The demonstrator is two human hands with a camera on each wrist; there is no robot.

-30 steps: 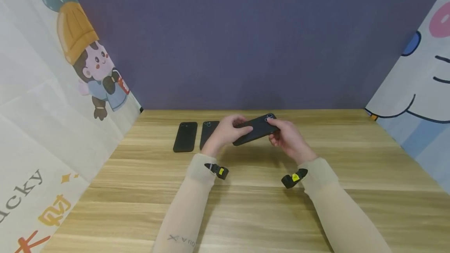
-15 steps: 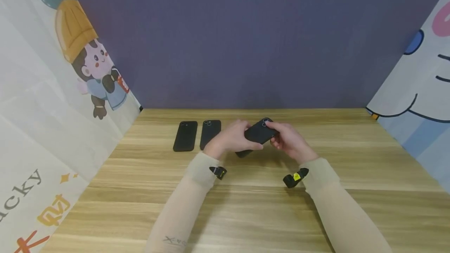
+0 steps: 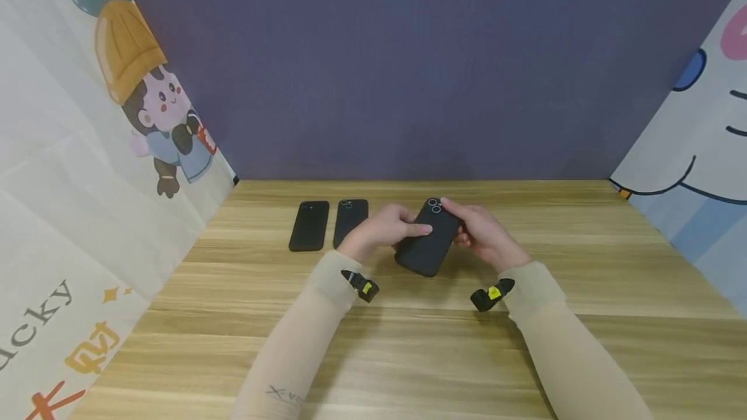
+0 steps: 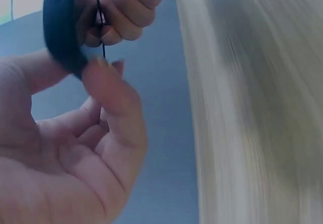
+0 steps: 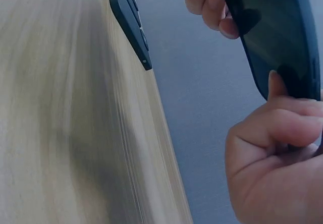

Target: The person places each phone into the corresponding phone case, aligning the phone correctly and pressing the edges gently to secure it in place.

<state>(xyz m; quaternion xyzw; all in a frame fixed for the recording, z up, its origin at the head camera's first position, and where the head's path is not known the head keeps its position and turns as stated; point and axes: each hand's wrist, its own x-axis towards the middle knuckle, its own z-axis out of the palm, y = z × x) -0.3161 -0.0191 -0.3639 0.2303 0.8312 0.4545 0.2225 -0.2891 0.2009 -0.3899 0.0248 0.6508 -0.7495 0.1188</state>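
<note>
A black smartphone (image 3: 425, 250) is held above the table between both hands, its back with two ringed camera lenses facing up in the head view. My left hand (image 3: 382, 225) pinches its left edge, the thumb lying over the back. At the upper right edge, my right hand (image 3: 483, 233) grips near the lenses, fingers curled beneath. Seen from the right wrist, the glossy dark screen (image 5: 272, 32) mirrors the fingers. Two more black phones lie on the wood: one with two lens rings (image 3: 350, 219), partly behind my left hand, and another (image 3: 309, 225) farther left.
The wooden table (image 3: 420, 355) ends at a dark blue-grey panel (image 3: 420, 70) along the back. White cloths with cartoon prints hang at the left (image 3: 70, 167) and right (image 3: 700, 148). Black straps with yellow marks sit at both cuffs.
The held phone has turned from lying nearly sideways to more upright, its lower end swinging toward me. My left hand has shifted slightly right and down along it; the other phones stay put.
</note>
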